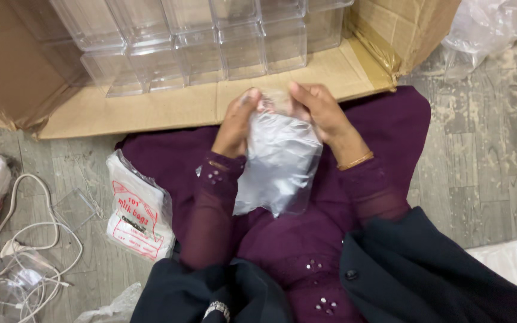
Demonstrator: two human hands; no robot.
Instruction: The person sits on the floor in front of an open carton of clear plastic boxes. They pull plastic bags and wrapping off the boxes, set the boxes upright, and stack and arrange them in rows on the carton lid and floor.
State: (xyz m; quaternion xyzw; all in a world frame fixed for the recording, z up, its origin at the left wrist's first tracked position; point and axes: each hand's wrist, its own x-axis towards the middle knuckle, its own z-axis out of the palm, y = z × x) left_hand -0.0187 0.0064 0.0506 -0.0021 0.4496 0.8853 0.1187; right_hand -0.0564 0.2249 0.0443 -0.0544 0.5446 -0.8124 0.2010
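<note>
Both hands [279, 116] pinch the clear bag [276, 164] — long axis vertical, mouth up.

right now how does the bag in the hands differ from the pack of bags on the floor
The clear plastic bag is held up by the left hand and right hand; the pack of bags lies untouched on the floor. The held bag is plain, the pack has red print. Both are plastic.

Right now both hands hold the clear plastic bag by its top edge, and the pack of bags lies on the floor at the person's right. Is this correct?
Not quite. In the head view the pack of bags lies at the person's left. The left hand and right hand do hold the clear plastic bag by its top edge.
</note>
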